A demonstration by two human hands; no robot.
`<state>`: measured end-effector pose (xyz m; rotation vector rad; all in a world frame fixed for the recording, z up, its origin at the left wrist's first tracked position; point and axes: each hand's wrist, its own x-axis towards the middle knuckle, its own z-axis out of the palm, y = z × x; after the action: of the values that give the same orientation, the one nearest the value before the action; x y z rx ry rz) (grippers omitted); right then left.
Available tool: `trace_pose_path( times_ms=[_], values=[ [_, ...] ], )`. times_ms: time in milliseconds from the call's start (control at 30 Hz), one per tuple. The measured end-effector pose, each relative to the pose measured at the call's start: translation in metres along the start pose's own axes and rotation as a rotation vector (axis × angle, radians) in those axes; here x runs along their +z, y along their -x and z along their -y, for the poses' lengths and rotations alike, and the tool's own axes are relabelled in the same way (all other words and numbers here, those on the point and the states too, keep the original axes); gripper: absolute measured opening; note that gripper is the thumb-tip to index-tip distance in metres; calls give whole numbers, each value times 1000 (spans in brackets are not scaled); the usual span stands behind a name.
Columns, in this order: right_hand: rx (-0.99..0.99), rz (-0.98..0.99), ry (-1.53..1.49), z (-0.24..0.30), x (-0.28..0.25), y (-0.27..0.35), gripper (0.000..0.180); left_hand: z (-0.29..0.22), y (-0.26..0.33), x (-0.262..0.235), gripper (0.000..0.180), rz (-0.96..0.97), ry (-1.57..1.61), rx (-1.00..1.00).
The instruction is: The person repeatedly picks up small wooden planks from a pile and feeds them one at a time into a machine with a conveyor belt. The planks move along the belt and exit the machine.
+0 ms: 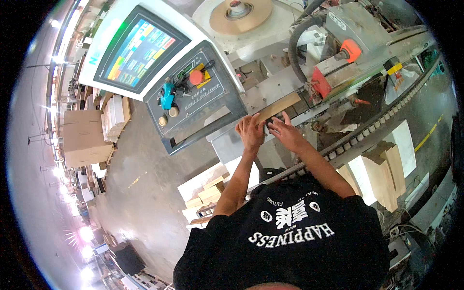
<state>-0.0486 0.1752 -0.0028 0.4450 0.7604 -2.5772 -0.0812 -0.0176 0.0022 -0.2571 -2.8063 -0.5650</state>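
A narrow light-wood strip [282,106] lies along the metal bed of an edge-banding machine [261,94]. My left hand [250,133] is at the strip's near end, its fingers curled and pressed on it. To the right, my right hand [288,135] is beside the same strip, index finger stretched out and the other fingers partly spread by its edge. The fingertips' exact contact is too small to make out. Just past the strip's far end is a red guard piece [320,82].
A control panel with a lit screen [142,50] and a red button [196,78] stands at the left. Behind is a tape roll [241,17]. A chain conveyor [372,126] runs along the right. Stacked wood pieces [210,194] and boards [379,179] flank me.
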Motion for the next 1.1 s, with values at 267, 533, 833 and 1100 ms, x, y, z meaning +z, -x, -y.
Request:
trace_pose_path(
  times_ms=[267, 533, 833, 1100],
  values=[
    [-46, -11, -79, -9, 8, -9, 118, 59, 20, -20, 42, -67, -10, 247],
    [-17, -86, -190, 8, 8, -3, 99, 54, 8, -22, 50, 86, -74, 318],
    [-163, -99, -257, 40, -13, -2, 67, -7, -20, -7, 53, 158, -166, 331],
    [-278, -2, -609, 43, -45, -1, 77, -41, -30, 26, 56, 92, -127, 334]
  ],
)
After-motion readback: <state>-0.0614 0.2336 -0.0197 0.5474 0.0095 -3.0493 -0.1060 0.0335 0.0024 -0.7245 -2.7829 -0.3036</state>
